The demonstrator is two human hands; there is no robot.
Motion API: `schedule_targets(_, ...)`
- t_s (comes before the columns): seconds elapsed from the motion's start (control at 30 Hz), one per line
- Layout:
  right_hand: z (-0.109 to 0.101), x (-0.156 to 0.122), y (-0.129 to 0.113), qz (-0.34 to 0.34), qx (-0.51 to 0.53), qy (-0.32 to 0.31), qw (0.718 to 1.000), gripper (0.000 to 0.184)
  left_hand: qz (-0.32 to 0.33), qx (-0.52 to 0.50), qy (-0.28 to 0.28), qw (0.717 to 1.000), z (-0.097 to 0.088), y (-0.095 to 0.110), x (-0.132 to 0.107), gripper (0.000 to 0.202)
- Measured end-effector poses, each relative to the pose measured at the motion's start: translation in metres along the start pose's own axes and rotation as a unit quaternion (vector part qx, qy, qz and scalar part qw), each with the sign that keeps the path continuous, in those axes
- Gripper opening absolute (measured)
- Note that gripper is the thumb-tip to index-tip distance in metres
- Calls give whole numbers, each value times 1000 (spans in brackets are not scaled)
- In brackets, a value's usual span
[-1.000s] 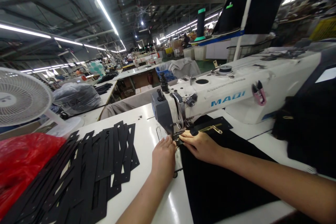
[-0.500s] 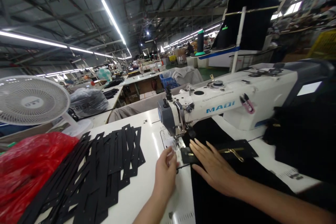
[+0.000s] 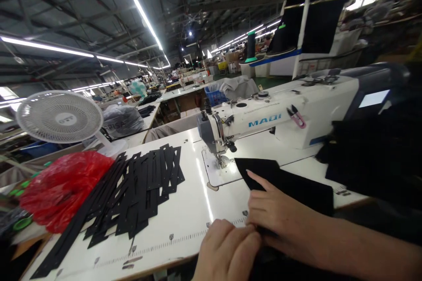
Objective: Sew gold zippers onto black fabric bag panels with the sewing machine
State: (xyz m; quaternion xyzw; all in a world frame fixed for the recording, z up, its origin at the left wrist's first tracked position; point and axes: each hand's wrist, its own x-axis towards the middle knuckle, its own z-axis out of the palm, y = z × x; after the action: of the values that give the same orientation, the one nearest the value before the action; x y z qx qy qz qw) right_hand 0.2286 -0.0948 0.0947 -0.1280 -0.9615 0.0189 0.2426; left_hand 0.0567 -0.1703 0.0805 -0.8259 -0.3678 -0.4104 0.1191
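Note:
A white MAQI sewing machine stands on the white table. Black fabric lies in front of its needle area and runs toward me. My right hand rests on the fabric's near end with the index finger stretched out and the other fingers curled on the cloth. My left hand sits at the table's front edge, fingers closed, touching my right hand and the fabric edge. Whether a small piece is pinched between them is hidden.
A stack of black slotted strips lies left of the machine. A red plastic bag and a white fan stand at far left. A dark fabric pile sits right. Pink thread snips hang on the machine.
Both hands have pulled back from the needle to the table's front edge, dragging the black fabric with them. The gold zipper piece under the presser foot is no longer seen.

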Motion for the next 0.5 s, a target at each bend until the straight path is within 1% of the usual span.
schedule_targets(0.03,0,1,-4,-24,-3,20,1000,22,16,42,34,998,-7,2,-3,20)
schedule_targets(0.07,1,1,-10,-48,-22,50,997,29,11,74,51,996,-13,4,-8,21)
schedule_targets(0.1,5,-1,-16,-70,-48,80,993,34,1,93,51,994,-18,4,-13,22)
schedule_targets(0.13,8,-4,-22,-86,-71,105,988,37,-13,101,37,994,-23,5,-19,22)
schedule_targets(0.2,16,-9,-31,-98,-93,152,979,40,-42,111,-8,993,-29,6,-31,18)
schedule_targets(0.23,19,-11,-33,-98,-94,171,976,39,-52,118,-9,992,-31,7,-36,16)
schedule_targets(0.27,22,-13,-35,-98,-91,184,974,39,-63,129,2,990,-31,9,-40,15)
schedule_targets(0.33,27,-14,-35,-101,-76,187,974,36,-81,151,28,985,-31,14,-46,14)
schedule_targets(0.4,33,-15,-35,-103,-59,181,976,34,-88,166,38,981,-31,18,-50,16)
schedule_targets(0.5,43,-17,-35,-89,-44,199,975,35,-95,180,43,978,-33,19,-55,17)
